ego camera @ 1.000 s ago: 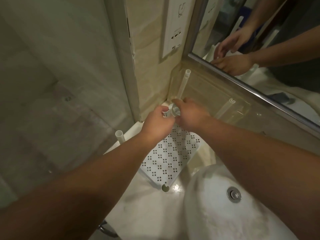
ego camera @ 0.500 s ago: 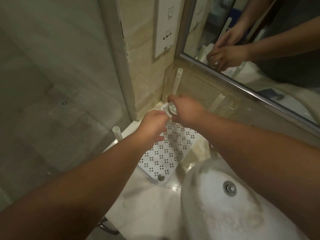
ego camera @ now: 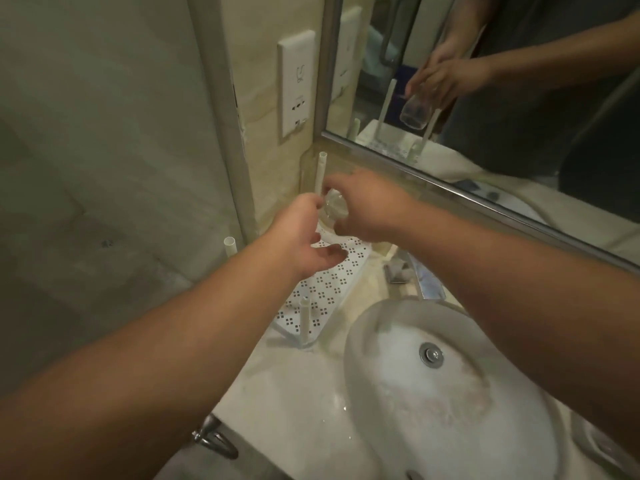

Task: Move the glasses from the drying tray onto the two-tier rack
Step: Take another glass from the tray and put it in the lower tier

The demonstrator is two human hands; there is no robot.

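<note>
— Scanning from nine o'clock, what comes first?
— A white rack post (ego camera: 230,246), then the left hand (ego camera: 304,241), fingers loosely spread, fingertips near the glass (ego camera: 335,212); contact is unclear.
— And the glass?
— Clear, held above the back of the perforated rack shelf (ego camera: 329,289), about twelve o'clock from the shelf's middle. Its long axis looks tilted, one end facing the camera; blur hides which end.
— Who holds it?
— The right hand (ego camera: 372,209), curled around it from three o'clock, covering most of its right side.
— Further right?
— The mirror (ego camera: 519,98) repeats hands and glass; the basin (ego camera: 450,393) sits at five o'clock, its edge cut off.
</note>
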